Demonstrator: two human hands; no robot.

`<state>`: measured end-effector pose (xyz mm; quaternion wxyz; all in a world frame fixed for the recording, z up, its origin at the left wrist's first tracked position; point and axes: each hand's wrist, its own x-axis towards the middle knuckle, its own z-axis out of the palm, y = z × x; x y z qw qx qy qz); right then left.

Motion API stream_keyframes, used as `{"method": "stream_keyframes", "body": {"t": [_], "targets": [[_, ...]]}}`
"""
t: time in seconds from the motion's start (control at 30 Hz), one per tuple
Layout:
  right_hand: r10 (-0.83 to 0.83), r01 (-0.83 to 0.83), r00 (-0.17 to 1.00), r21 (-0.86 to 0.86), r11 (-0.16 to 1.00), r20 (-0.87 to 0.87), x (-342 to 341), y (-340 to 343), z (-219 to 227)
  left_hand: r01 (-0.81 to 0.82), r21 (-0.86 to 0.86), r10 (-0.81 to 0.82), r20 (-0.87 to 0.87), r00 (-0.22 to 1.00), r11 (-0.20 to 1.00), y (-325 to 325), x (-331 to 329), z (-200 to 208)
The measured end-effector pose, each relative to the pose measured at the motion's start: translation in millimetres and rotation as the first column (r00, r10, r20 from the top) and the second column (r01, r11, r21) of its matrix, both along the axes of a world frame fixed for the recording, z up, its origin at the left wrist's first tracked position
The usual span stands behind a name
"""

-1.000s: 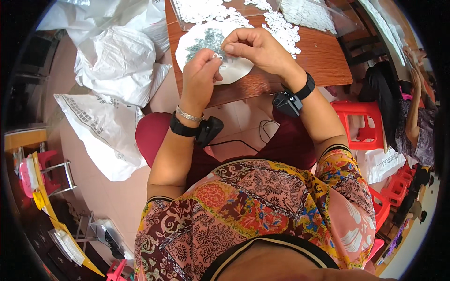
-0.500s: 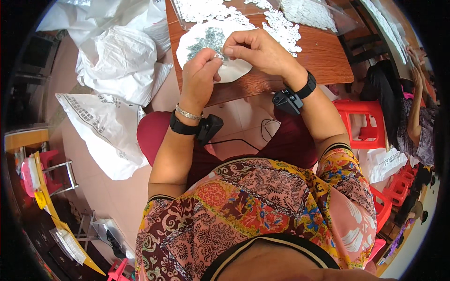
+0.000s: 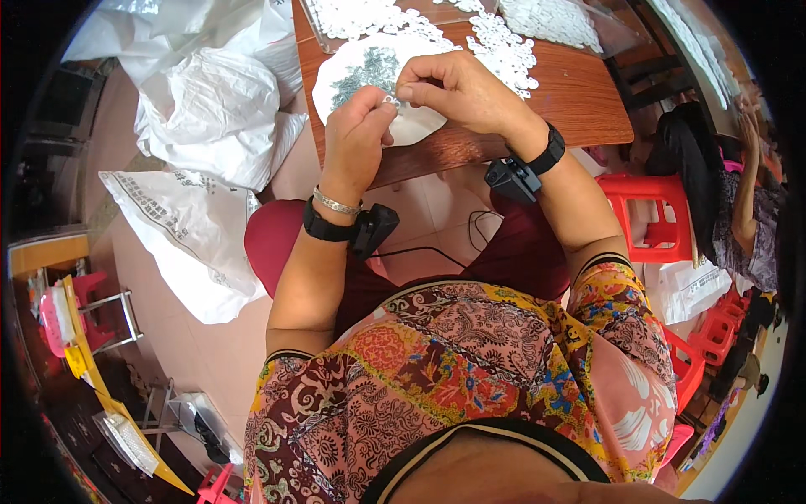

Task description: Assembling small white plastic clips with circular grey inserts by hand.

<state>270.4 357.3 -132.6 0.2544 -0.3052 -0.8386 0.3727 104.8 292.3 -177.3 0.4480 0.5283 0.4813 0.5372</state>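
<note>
My left hand (image 3: 357,126) is closed, pinching a small white plastic piece (image 3: 389,100) between thumb and fingers. Close beside it, my right hand (image 3: 453,88) has thumb and forefinger pressed together at the piece's right side; whatever they hold is too small to make out. Both hands are over the near part of a round white plate (image 3: 422,128). On that plate lies a heap of tiny grey metallic parts (image 3: 369,74). Many similar white plastic pieces (image 3: 504,55) are strewn on the brown wooden table (image 3: 579,101) beyond my right hand.
Clear-walled trays of white pieces (image 3: 550,23) stand at the table's far side. Large white sacks (image 3: 210,118) lie on the floor at left. A red plastic stool (image 3: 646,218) stands at right, near another person (image 3: 747,210). A black cable (image 3: 428,250) hangs below the table.
Both hands keep nearly the same pinching pose over the plate. The right fingertips have shifted very slightly left; the view has moved a little.
</note>
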Motion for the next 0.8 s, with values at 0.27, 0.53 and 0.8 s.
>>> {"method": "stream_keyframes", "body": {"t": [0.27, 0.53, 0.8], "targets": [[0.003, -0.004, 1.0, 0.033, 0.999, 0.021, -1.2, -0.1, -2.0, 0.004, 0.008, -0.004, -0.019, 1.0, 1.0, -0.2, -0.1, -0.6], [-0.002, -0.005, 0.997, 0.092, 0.996, 0.08, -1.4, -2.6, 2.1, 0.009, 0.019, -0.008, -0.075, 0.997, 1.0, -0.3, 1.0, -2.6], [-0.012, -0.015, 0.993, 0.224, 0.975, 0.121, 0.4, -2.8, 5.3, -0.026, 0.093, 0.04, -0.147, 0.988, 0.995, -3.6, 6.8, -1.1]]}}
